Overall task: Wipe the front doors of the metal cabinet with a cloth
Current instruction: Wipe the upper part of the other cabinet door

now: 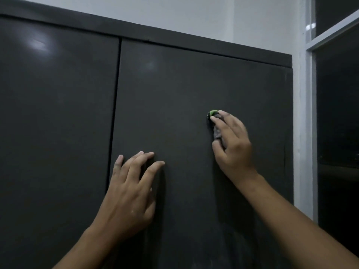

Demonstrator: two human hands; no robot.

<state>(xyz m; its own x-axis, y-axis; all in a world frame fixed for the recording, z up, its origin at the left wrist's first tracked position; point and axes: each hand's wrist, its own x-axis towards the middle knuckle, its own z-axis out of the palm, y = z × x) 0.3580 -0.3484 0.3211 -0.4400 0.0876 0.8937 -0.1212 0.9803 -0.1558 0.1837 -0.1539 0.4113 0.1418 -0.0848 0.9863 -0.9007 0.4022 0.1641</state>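
A dark grey metal cabinet fills the view, with a left door (58, 117) and a right door (184, 90) split by a thin vertical gap. My right hand (232, 144) presses a small bunched grey cloth (218, 133) with a green edge against the right door, fingers curled over it. My left hand (134, 189) rests flat on the lower left part of the same door, fingers spread. Most of the cloth is hidden under my right hand.
The cabinet's top edge (194, 41) runs below a white wall (174, 12). A white window frame (305, 133) with dark glass (338, 113) stands right beside the cabinet's right side.
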